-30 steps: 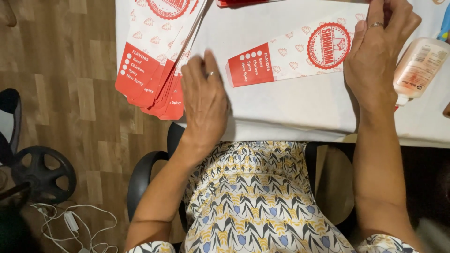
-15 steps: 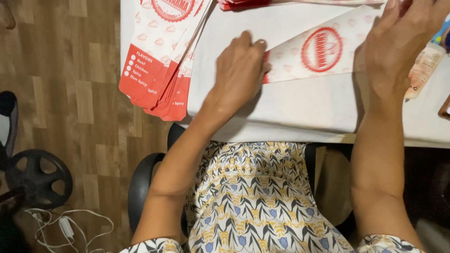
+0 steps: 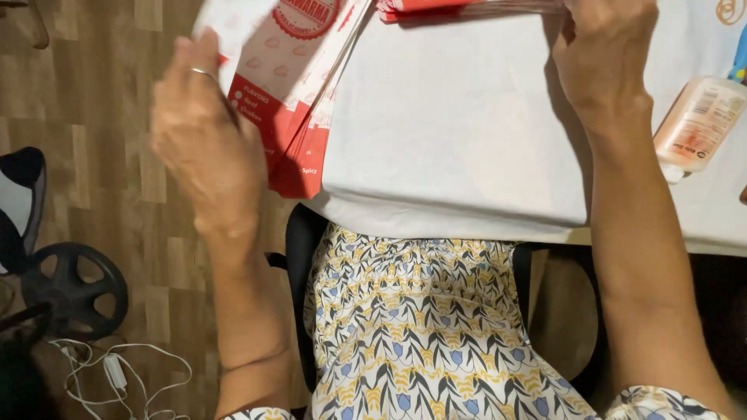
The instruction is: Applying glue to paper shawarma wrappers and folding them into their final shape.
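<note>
Two hands apart, left hand [image 3: 206, 144] fingers loosely together over red-and-white paper bags [image 3: 299, 93], right hand [image 3: 603, 54] grip unclear.

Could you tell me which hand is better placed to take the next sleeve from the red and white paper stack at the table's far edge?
Right. The right hand already rests on the far red and white paper stack, while the left hand is over the other stack overhanging the white table.

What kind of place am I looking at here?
Probably a home or small workroom used for packing: a white-covered table bearing a stack of printed red-and-white paper sleeves, a wood-look floor, and a wheeled chair base.
</note>
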